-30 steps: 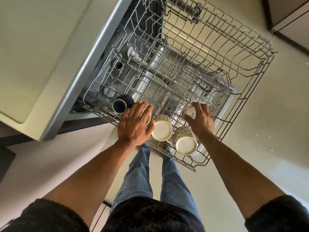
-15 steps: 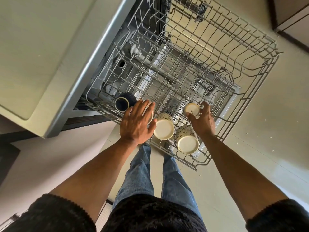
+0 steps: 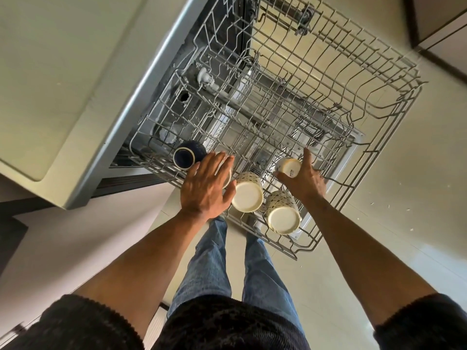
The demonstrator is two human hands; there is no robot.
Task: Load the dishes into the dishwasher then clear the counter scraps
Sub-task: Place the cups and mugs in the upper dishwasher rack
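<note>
Where the head view looks down past dark ribbed sleeves and blue denim legs, a grey wire rack (image 3: 328,79) of thin coated rods stands pulled out from the dishwasher (image 3: 161,79), whose brushed-metal edge runs under a smooth pale counter (image 3: 63,72). Along the rack's near edge sit four round vessels. A glossy dark blue cup (image 3: 188,155) lies tilted, its long axis pointing toward the camera, base showing. Beside it, the left hand (image 3: 207,188) lies flat with straight, slightly spread fingers over a pale cup that is mostly hidden. Two cream cups with a dotted pattern, the middle cup (image 3: 247,193) and the near cup (image 3: 283,213), stand mouth-down, flat matte bases facing up, axes roughly upright. The right hand (image 3: 305,178) curls thumb and fingers around a small white cup (image 3: 289,166) bearing printed letters, its axis tipped toward the left. Pale specks dot the glossy floor (image 3: 404,198).
</note>
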